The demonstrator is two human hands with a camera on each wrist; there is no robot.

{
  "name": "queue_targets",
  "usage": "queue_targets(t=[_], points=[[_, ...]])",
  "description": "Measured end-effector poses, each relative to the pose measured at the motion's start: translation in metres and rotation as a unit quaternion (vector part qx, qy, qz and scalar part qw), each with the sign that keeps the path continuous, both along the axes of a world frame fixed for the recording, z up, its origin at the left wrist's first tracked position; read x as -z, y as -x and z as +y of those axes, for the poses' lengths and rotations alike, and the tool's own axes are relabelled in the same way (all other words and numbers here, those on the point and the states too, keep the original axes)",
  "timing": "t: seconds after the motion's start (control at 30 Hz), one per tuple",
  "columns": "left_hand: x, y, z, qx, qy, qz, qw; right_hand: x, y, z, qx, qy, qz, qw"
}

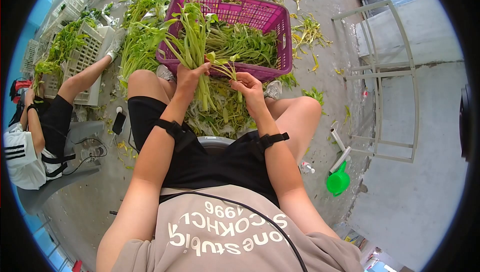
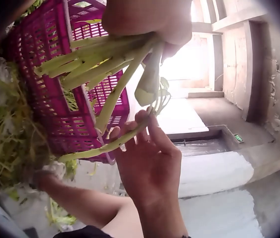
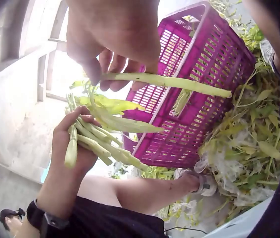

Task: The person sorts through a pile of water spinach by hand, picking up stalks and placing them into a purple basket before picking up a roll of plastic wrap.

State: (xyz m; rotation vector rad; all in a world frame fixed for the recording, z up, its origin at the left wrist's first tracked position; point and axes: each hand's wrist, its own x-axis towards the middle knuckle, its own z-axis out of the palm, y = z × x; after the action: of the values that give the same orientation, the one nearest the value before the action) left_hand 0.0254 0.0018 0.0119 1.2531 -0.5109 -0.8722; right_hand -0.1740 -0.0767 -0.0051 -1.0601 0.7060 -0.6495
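My left hand (image 1: 187, 78) grips a bunch of long-stemmed leafy greens (image 1: 193, 34), its leaves up over the crate and its cut stem ends pointing down. Just to the right, my right hand (image 1: 251, 91) pinches a single pale green stalk (image 3: 179, 83) between thumb and fingers. Small leaves (image 1: 222, 64) top that stalk, between the two hands. In the left wrist view the stalk crosses the fingers of the right hand (image 2: 152, 158), close below the bunch's thick cut ends. Behind both hands stands a purple plastic crate (image 1: 286, 42) with more greens (image 1: 250, 44) lying in it.
Loose trimmings (image 1: 220, 109) pile up between my legs, and yellowed leaves (image 1: 310, 32) lie beyond the crate. More greens (image 1: 142, 37) are heaped at the left. Another person (image 1: 35, 142) sits there beside pale crates (image 1: 87, 67). A metal frame (image 1: 415, 97) and green scoop (image 1: 338, 181) are at right.
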Motion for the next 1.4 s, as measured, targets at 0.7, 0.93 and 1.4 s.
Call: queue_targets(t=[0.7, 0.93, 1.4], points=[[-0.001, 0.012, 0.001, 0.093, -0.044, 0.0, 0.995, 0.006, -0.004, 0.003, -0.042, 0.14, 0.144, 0.979], [-0.003, 0.014, 0.001, 0.129, -0.058, 0.033, 0.989, 0.009, -0.002, 0.001, -0.056, 0.151, 0.144, 0.976], [-0.001, 0.012, 0.001, 0.127, -0.05, 0.009, 0.991, 0.003, -0.001, 0.002, -0.042, 0.115, 0.154, 0.98]])
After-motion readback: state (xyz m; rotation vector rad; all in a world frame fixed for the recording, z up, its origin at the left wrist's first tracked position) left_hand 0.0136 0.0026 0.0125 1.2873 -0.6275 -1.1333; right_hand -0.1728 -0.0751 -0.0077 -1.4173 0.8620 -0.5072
